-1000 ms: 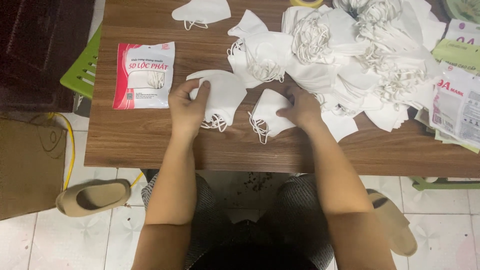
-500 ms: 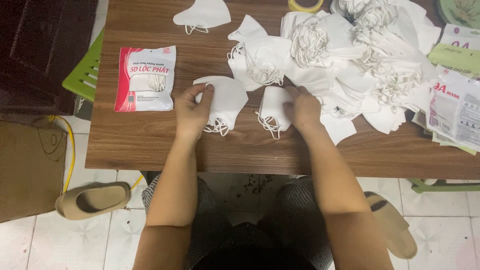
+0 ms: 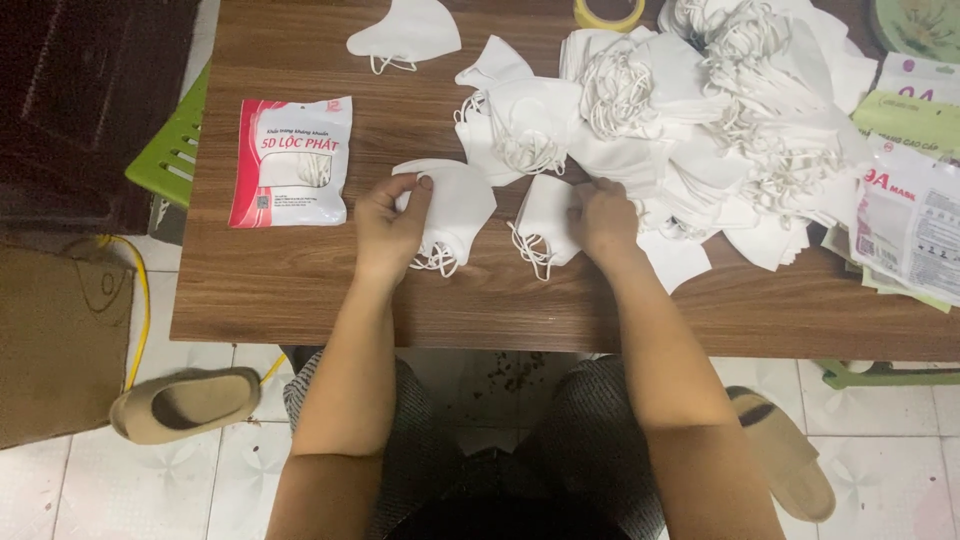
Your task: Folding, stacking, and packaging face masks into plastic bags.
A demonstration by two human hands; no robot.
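Two hands on the worktop (image 3: pixel 300 290): left hand (image 3: pixel 388 232) pinching a white mask (image 3: pixel 462 205), right hand (image 3: pixel 605 220) gripping another folded mask (image 3: pixel 545 215), big mask pile (image 3: pixel 720 130) just beside.

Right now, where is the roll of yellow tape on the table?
In the head view, the roll of yellow tape lies at the far edge of the wooden table, half cut off by the frame, just left of the big heap of white masks.

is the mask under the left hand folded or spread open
Folded. The white mask under the left hand lies flat in a half shape, ear loops bunched at its lower edge.
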